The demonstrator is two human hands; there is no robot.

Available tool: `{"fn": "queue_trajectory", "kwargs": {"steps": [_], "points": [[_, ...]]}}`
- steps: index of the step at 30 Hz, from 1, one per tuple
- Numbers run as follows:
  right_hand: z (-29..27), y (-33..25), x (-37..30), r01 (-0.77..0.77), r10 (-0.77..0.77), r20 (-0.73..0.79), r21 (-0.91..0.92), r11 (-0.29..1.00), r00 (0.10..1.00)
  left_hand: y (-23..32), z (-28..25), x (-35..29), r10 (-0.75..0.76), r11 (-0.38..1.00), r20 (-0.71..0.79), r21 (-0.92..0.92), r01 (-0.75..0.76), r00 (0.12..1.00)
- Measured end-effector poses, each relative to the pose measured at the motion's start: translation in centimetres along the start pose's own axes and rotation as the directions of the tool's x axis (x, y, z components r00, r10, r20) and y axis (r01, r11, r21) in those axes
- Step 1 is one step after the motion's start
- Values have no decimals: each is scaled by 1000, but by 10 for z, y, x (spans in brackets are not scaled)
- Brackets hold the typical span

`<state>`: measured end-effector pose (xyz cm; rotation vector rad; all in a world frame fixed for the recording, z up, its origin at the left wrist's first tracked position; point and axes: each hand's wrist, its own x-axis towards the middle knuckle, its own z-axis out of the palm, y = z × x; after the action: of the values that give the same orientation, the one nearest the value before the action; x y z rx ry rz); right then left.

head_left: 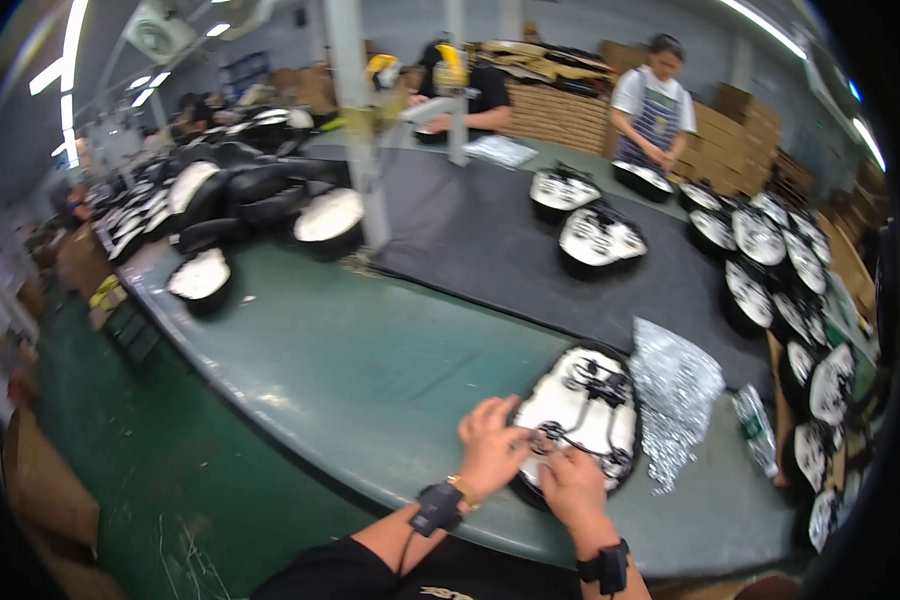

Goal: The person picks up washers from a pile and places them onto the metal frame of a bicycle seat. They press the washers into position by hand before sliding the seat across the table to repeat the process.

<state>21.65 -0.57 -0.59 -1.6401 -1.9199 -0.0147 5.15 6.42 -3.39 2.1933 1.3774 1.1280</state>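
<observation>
An upturned saddle (pixel 565 408) lies on the green table in front of me, black around its edge, with a white underside, a black metal frame and round coil springs. My left hand (pixel 495 447) rests at its near left edge, thumb and forefinger brought together beside the near left spring (pixel 544 438). Close against that spot is my right hand (pixel 576 485), its fingers curled over the saddle's near end. Both sets of fingertips meet around the spring. Whatever small part they pinch is too small and covered to make out.
Silver bubble wrap (pixel 672 390) and a plastic bottle (pixel 755 428) lie to the right. Many saddles line the right edge, and two sit on the black mat (pixel 450 245). A post (pixel 355 130) stands mid-table, near heaped black saddles (pixel 260 190). Two people work across the table.
</observation>
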Motion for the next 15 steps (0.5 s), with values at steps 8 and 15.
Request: {"fn": "queue_trajectory", "kwargs": {"steps": [8, 15], "points": [[-3, -14, 3, 50, -50, -18, 6, 999, 999, 0, -7, -2, -33, 999, 16, -11, 33, 999], [-1, 0, 4, 80, -80, 13, 13, 997, 997, -24, 1, -6, 70, 963, 120, -269, -36, 990]]}}
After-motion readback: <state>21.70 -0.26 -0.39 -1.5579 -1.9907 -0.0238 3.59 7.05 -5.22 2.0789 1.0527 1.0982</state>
